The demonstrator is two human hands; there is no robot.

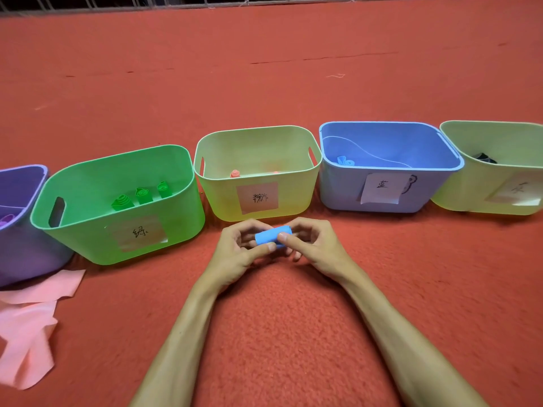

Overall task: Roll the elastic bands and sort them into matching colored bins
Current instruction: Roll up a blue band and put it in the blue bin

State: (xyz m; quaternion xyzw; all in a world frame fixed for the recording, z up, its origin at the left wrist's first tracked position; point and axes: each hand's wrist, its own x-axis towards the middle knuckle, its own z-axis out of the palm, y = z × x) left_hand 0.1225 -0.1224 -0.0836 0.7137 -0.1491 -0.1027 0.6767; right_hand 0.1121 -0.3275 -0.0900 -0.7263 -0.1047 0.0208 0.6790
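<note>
Beneath both forearms and all around, red carpet (293,333). Just beyond the hands, a row of five bins: green bin (88,239) ahead and left of the left hand; pale yellow bin (223,201) with a pink label straight ahead of both hands; blue bin (338,189) ahead and right of the right hand; second pale yellow bin (464,195) farther right; purple bin (23,254) farthest left, cut off by the edge. Well left of the left forearm, loose pink bands (29,327), crumpled on the carpet. Left hand (235,254) and right hand (320,248) close together, fingers curled, thumbs forward, pinching the blue band roll (271,236) from either end, near the pale yellow bin's front wall, in no bin. Smaller still, inside the bins: three green rolls (122,202), a pink roll (235,173), a small blue roll (345,161), a dark item (484,158).
</note>
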